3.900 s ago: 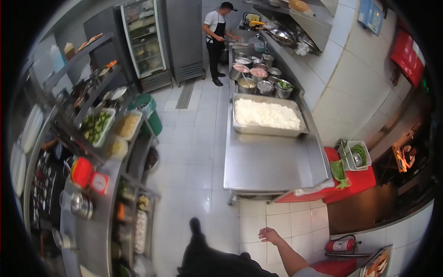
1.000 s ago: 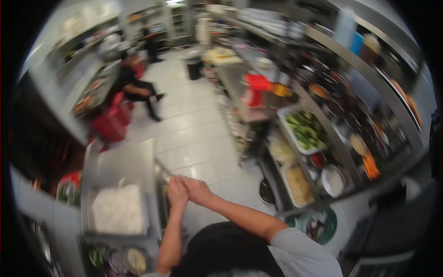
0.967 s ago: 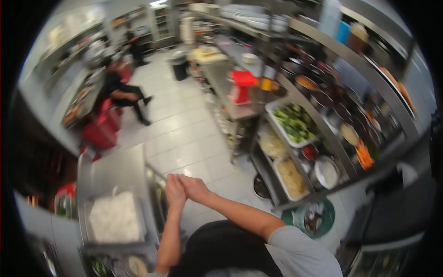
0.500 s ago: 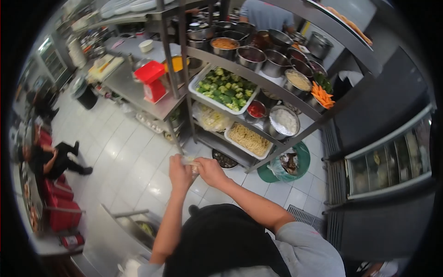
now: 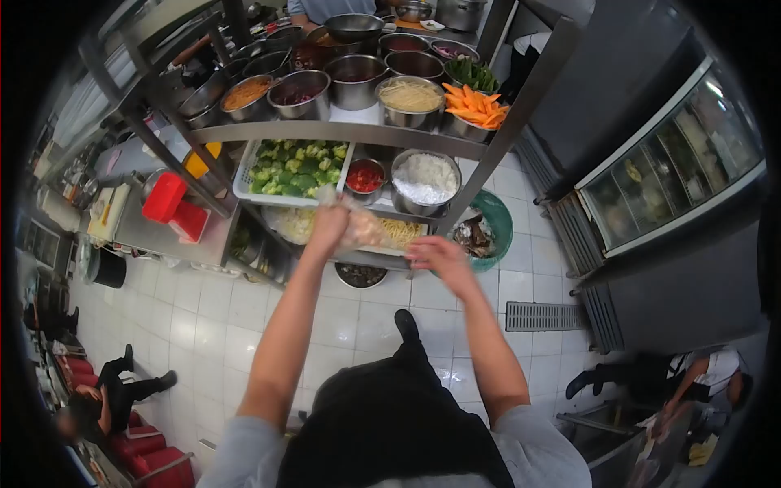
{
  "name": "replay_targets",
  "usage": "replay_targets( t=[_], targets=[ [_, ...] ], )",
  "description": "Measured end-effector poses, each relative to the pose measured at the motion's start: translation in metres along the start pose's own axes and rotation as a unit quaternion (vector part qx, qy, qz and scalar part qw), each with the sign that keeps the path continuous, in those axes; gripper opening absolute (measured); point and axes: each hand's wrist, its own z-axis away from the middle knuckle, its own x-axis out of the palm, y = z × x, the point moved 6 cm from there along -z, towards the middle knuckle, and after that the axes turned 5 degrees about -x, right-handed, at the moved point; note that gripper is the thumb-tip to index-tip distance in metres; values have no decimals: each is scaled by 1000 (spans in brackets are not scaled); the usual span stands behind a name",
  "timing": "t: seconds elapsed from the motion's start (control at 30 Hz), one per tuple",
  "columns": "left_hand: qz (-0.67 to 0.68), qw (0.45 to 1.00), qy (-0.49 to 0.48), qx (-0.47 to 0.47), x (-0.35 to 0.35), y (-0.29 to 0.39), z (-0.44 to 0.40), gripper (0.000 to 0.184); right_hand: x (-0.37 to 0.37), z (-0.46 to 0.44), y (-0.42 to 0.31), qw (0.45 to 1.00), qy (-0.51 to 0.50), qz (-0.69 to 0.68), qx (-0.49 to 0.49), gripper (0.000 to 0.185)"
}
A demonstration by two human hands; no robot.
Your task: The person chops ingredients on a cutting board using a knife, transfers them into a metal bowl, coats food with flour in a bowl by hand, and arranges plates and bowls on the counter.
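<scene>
My left hand (image 5: 328, 228) grips the gathered neck of a clear plastic bag (image 5: 363, 231) with pale, pinkish contents I cannot make out. The bag hangs in front of the lower shelf, partly covering a tray of noodles (image 5: 403, 233). Right of the bag, my right hand (image 5: 441, 259) holds nothing, its fingers apart and somewhat blurred. Behind my left hand is a white tray of broccoli (image 5: 244, 185). Beside that tray stand a small bowl of chopped red food (image 5: 365, 176) and a steel pot of white food (image 5: 425, 179).
Steel pots of sauces and a pot of carrot sticks (image 5: 474, 107) fill the upper shelf. A green bin (image 5: 502, 232) and a floor bowl (image 5: 361, 276) stand below. A red scale (image 5: 176, 207) sits on the left counter. People are at far left and lower right.
My hands were together on the bag; now they are apart, with the bag in my left hand only. I have come closer to the shelf, and the view has turned right.
</scene>
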Motion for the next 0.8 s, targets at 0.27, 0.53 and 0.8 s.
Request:
replay_targets(
  t=[0.27, 0.53, 0.8],
  targets=[
    [-148, 961, -39, 232, 146, 51, -119, 28, -203, -94, -87, 972, 165, 115, -122, 18],
    [-341, 926, 38, 159, 195, 56, -128, 32, -182, -231, -33, 854, -174, 486, -69, 25],
    [-300, 902, 200, 238, 191, 65, -104, 27, -158, -264, -28, 830, -198, 515, -77, 25]
  ],
)
